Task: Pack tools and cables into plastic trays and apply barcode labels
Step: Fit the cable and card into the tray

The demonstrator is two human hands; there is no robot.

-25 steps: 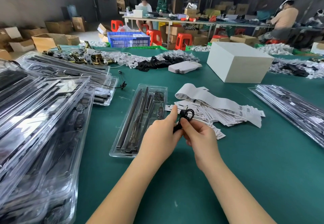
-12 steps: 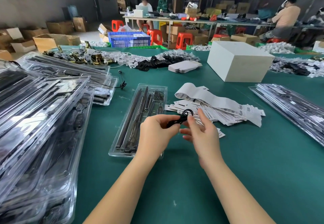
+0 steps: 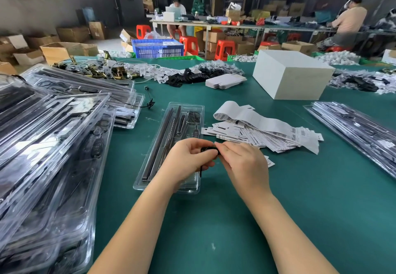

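Two hands, one small coiled black cable (image 3: 209, 149).
The left hand (image 3: 188, 158) and right hand (image 3: 243, 162) both pinch it above one open clear plastic tray (image 3: 171, 145) on the green desk (image 3: 300, 198), beside one pile of white barcode labels (image 3: 263, 130).

A green table (image 3: 321, 198) is carrying an open plastic tray (image 3: 171, 145) at centre, a heap of barcode labels (image 3: 263, 132) beside it, stacks of packed trays (image 3: 49, 145) at left and right, and a white box (image 3: 293, 76) farther back.
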